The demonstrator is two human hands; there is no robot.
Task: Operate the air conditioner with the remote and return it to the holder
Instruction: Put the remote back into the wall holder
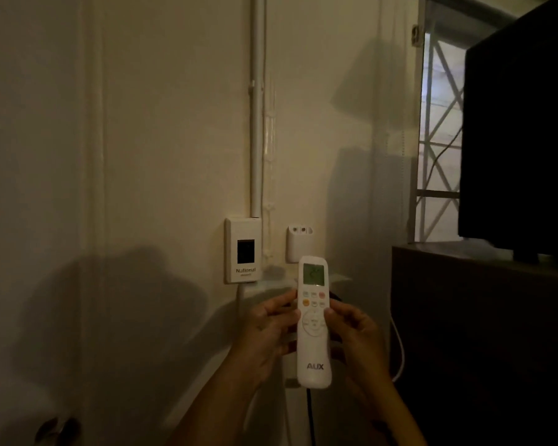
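Below the holder (298, 247), remote (314, 320) screen perhaps lit.

Both your forearms rise from the bottom edge, angled up and inward so they meet at the centre. Your left hand (264, 336) is cupped with its palm turned toward the right, fingers curled behind and thumb tip pressed to the left edge of the slim white plastic remote with the lit screen (314, 323). Your right hand (355, 339) mirrors it, palm turned left, thumb tip on the right edge by the round button pad. Together they hold the remote upright, wrists straight.
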